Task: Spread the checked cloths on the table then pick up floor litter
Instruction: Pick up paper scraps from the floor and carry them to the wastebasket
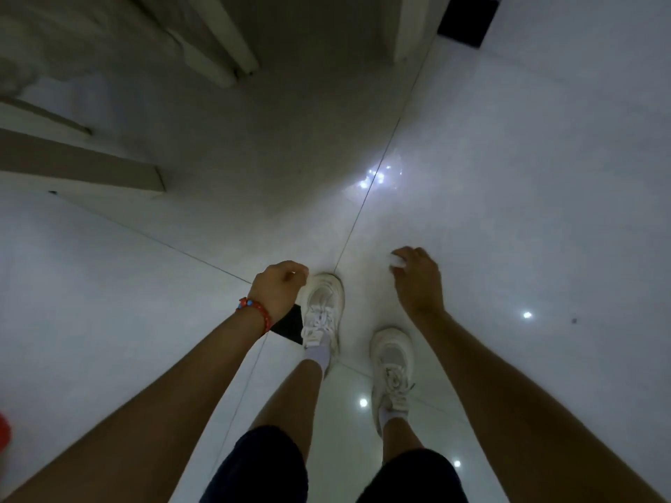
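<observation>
The view looks straight down at a glossy tiled floor (508,219), so the work in hand appears to be the second half of the task, gathering litter. The table (83,168) shows only as pale legs and rails at the upper left, and no checked cloth can be made out from this angle, so whether the spreading is finished cannot be told; the person standing bent over the floor suggests it is.

The right hand (417,281) reaches down ahead of the right shoe (392,361), its fingers (403,254) curled round a small white wad of litter (397,262), seemingly crumpled paper. Whether the wad is off the floor or just being lifted from it is unclear.

The left hand (277,290), with a red bracelet (256,314) on the wrist, hangs above the left shoe (323,306) with fingers curled in; whether it holds anything cannot be told. A dark flat shape (290,326) lies on the floor just beside that shoe, partly under the wrist; it may be a tile inset, not litter.

What remains, by my reading: carry off the wad and check the floor for more. A tiny dark speck (574,320) lies well to the right.
</observation>
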